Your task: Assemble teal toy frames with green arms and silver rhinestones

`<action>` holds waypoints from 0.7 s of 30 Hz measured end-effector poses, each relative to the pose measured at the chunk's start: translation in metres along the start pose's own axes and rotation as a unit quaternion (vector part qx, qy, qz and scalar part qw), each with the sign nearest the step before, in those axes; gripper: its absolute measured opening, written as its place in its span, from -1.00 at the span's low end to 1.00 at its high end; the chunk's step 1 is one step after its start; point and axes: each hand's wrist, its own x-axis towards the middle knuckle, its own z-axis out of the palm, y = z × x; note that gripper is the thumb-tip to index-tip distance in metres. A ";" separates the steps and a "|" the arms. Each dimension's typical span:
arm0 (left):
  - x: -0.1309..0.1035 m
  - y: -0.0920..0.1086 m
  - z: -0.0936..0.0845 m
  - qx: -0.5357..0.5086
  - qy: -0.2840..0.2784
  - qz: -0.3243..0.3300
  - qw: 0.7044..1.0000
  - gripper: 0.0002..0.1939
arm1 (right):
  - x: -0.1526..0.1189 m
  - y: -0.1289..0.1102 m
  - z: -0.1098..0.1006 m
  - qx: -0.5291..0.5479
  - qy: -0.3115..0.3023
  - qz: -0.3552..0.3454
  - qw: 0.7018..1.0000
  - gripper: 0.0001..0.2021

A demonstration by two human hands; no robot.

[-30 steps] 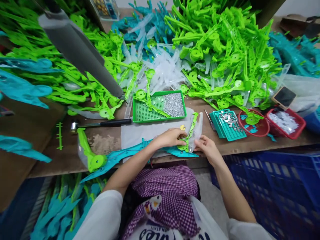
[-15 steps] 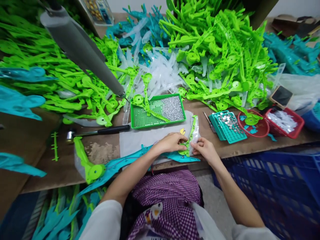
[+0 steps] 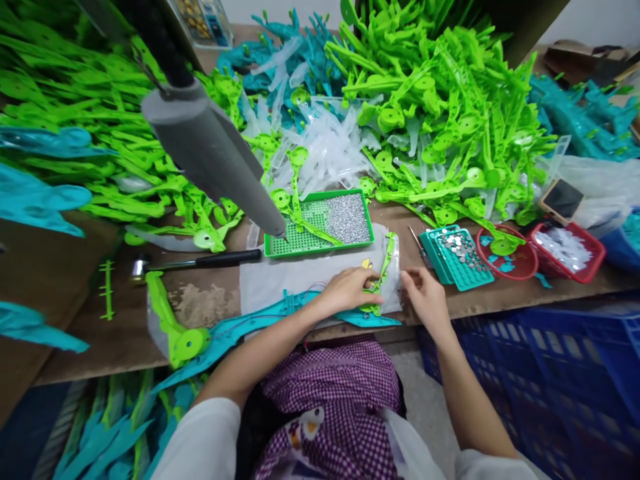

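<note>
My left hand (image 3: 350,291) is closed around the lower end of a lime-green plastic part (image 3: 386,267), which stands nearly upright from me with a clear plastic piece (image 3: 395,263) along its right side. Just to the right, my right hand (image 3: 427,300) is apart from that part, its fingers loosely curled with nothing visible in them. A long turquoise plastic part (image 3: 265,312) with thin wires lies beneath my left forearm, on the table edge. Beyond the left hand, a hanging grey electric screwdriver (image 3: 215,160) points its tip at the green tray (image 3: 320,251).
The tray holds small silvery screws (image 3: 350,219). A hammer (image 3: 195,261) and another green part (image 3: 187,343) lie left. Right stand a teal tray (image 3: 467,267) of metal discs and red bowls (image 3: 506,267). Heaps of green parts (image 3: 440,113) fill the back; blue crates (image 3: 540,373) stand below right.
My right hand has let go of the green part and drawn slightly right. The hanging screwdriver has swung right and nearer. My left hand stays on the part.
</note>
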 end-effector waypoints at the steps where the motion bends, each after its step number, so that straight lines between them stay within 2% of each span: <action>1: 0.000 0.000 0.000 0.002 0.000 -0.002 1.000 -0.42 | 0.007 0.000 0.000 -0.020 0.041 -0.047 0.998 -0.59; 3: 0.000 0.000 0.000 0.003 -0.001 -0.005 1.000 -0.43 | 0.022 -0.001 0.002 -0.053 0.075 -0.126 0.988 -0.56; 7: 0.000 0.001 0.001 0.002 0.005 -0.008 1.000 -0.43 | 0.043 0.003 0.006 -0.091 0.022 -0.196 0.976 -0.53; 10: -0.001 0.002 0.001 0.001 0.004 -0.010 1.000 -0.44 | 0.048 0.010 0.010 -0.096 -0.008 -0.201 0.975 -0.54; 14: 0.000 0.004 0.002 0.003 0.004 -0.024 1.000 -0.45 | 0.046 0.013 0.012 -0.143 -0.005 -0.187 0.972 -0.57; 21: -0.001 0.005 0.000 0.009 -0.002 -0.032 0.999 -0.34 | 0.050 0.007 0.006 -0.249 -0.043 -0.205 0.946 -0.50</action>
